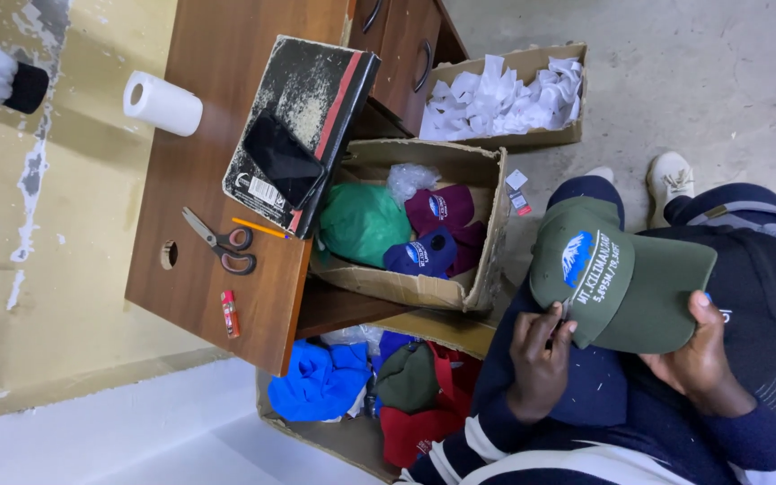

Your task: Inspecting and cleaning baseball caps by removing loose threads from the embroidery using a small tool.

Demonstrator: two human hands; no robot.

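Head view: we should keep our right hand (701,359) gripping the olive cap (617,277) by its brim while our left hand (539,359) pinches beside its badge.

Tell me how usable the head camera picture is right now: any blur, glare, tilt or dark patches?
Head view: sharp and evenly lit, no strong glare; the whole picture is turned sideways, so the desk runs up the frame. The green cap and both hands, left hand and right hand, are in focus. Darker shade lies under the desk, around the lower box.
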